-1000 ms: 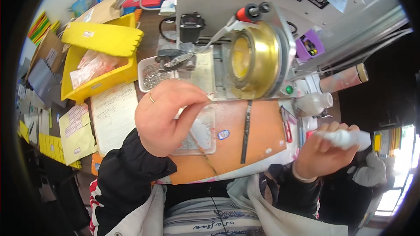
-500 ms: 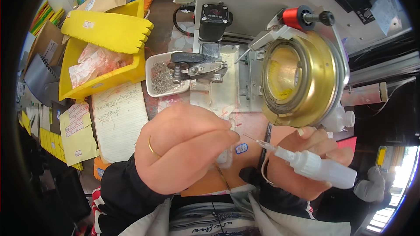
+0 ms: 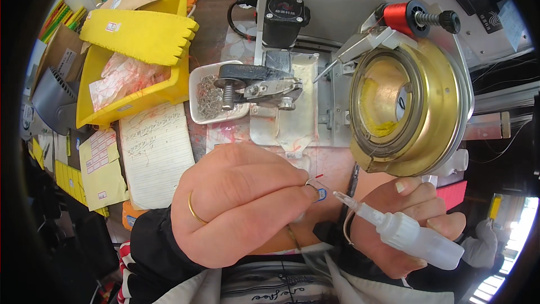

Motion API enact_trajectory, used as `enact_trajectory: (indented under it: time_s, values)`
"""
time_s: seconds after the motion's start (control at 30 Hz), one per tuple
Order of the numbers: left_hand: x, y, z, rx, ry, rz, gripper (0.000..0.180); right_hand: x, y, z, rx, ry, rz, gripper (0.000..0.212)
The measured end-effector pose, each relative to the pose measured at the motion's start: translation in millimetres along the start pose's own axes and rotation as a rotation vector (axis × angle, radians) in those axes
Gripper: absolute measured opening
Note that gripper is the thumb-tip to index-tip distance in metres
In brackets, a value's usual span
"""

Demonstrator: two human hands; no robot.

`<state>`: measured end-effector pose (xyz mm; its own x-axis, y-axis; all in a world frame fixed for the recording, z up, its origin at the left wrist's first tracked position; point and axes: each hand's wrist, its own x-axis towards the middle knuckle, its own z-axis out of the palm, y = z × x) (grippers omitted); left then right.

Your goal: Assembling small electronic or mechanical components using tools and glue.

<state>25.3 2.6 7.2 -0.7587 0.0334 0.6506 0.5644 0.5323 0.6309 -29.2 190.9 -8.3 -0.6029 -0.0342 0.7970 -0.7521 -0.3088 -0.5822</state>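
Near the golden wheel (image 3: pixel 430 110), hands (image 3: pixel 242 202) (image 3: pixel 402 202) clamp wire (image 3: pixel 318 177) (left) and slanting bottle (image 3: pixel 419 242) (right), nozzle (image 3: pixel 368 214) up-left.

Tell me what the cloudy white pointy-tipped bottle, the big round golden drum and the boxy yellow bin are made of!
Cloudy white pointy-tipped bottle: probably plastic, smooth, milky and half see-through. Big round golden drum: looks like shiny metal, maybe brass, since its curve gleams. Boxy yellow bin: likely plastic, with smooth, evenly coloured walls.

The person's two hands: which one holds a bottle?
The right hand holds the white bottle; the left hand, wearing a gold ring, pinches a thin red-tipped piece.
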Motion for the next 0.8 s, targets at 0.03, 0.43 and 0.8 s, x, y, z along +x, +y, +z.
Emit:
enact_trajectory:
  time_s: [0.03, 0.43, 0.8]
  values:
    - [-0.5, 0.4, -0.6, 0.000, 0.002, 0.001, 0.035, -0.9, 0.8, 0.4, -0.011, 0.030, -0.024, 0.040]
    - [0.2, 0.0, 1.2, -0.008, 0.007, -0.009, 0.036, -2.3, 2.1, -2.3, 0.005, 0.070, -0.025, 0.040]
    - [0.2, -0.4, 2.5, -0.009, 0.012, -0.011, 0.037, -1.5, 0.5, 2.0, -0.016, 0.042, -0.009, 0.040]
